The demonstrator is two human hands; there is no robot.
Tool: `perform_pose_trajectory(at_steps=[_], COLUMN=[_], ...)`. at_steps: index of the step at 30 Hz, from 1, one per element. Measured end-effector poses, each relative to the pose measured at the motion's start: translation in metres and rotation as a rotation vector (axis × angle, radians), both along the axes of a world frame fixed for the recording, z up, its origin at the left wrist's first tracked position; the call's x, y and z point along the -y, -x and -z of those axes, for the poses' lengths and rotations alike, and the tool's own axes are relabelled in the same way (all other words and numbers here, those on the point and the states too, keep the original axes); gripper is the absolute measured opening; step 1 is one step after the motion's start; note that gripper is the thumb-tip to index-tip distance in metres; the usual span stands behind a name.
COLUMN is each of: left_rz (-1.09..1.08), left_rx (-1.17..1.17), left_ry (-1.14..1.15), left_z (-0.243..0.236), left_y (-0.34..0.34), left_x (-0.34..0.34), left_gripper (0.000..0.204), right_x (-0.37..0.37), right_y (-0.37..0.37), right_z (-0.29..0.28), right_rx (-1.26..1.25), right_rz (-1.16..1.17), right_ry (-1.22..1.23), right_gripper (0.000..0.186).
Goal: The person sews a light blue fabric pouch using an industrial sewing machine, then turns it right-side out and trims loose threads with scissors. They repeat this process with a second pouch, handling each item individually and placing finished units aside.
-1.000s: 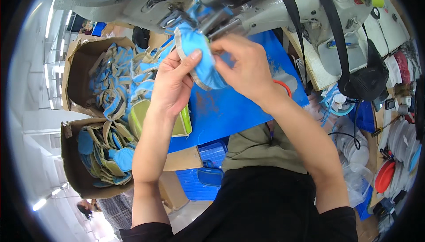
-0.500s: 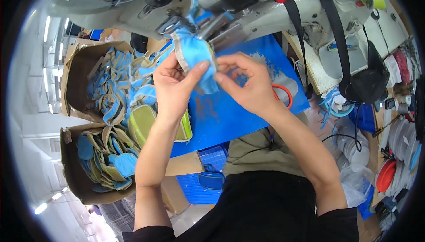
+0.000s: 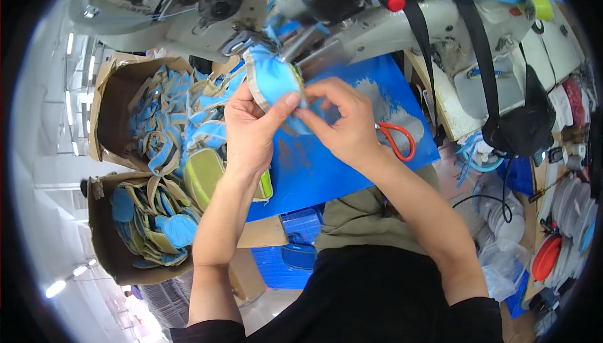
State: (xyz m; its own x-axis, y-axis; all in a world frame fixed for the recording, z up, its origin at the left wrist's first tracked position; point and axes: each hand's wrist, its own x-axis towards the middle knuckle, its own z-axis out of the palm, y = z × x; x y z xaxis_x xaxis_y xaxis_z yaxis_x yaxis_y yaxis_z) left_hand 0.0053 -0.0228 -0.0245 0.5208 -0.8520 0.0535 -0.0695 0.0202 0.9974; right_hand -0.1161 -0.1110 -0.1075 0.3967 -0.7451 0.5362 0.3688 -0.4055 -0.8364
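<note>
A light blue fabric piece with a beige edge strip [image 3: 272,79] sits at the head of a grey sewing machine [image 3: 370,26]. My left hand [image 3: 251,123] pinches its near left part, thumb on top. On the right side, my right hand [image 3: 344,114] grips the piece's edge with thumb and fingertips, close to the left thumb. The fabric's upper end runs in under the machine's metal parts, where the exact contact is hidden. Red-handled scissors [image 3: 397,142] lie on the blue work surface [image 3: 308,183], right of my right hand.
Left of the work surface, one cardboard box [image 3: 107,117] holds blue and beige strips that spill onto the surface. Another box [image 3: 103,236] holds green and blue pieces. A green panel [image 3: 204,176] lies by my left forearm. Black straps [image 3: 477,60] hang at right.
My right hand has shifted slightly left, closing in on the left thumb, and now grips the fabric's edge. More of the scissors shows. The whole view has shifted a little.
</note>
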Motion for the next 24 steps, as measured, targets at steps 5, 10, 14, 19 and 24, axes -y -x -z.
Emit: perform_pose_trajectory(at_steps=[5,10,14,19,24], left_rz=[-0.022,-0.001,-0.015,-0.038,-0.055], left_rx=[-0.008,-0.088,-0.109,-0.103,-0.19], left_ry=[0.012,-0.009,0.018,0.012,-0.039], left_z=[-0.003,-0.007,-0.006,-0.009,-0.014], left_y=[0.004,0.004,0.005,-0.004,-0.009], left_x=[0.003,0.0,0.001,0.013,0.02], left_gripper=[0.028,0.028,0.027,0.031,0.035], right_x=[0.001,-0.002,-0.003,-0.001,-0.006], right_y=[-0.001,-0.004,-0.006,-0.016,-0.014], right_z=[-0.006,-0.009,-0.007,-0.005,-0.015], right_rx=[-0.032,-0.058,-0.074,-0.039,-0.035], right_rz=[0.025,0.061,0.076,0.057,-0.018], right_ry=[0.022,0.061,0.079,-0.027,-0.199], right_gripper=[0.019,0.019,0.018,0.017,0.017])
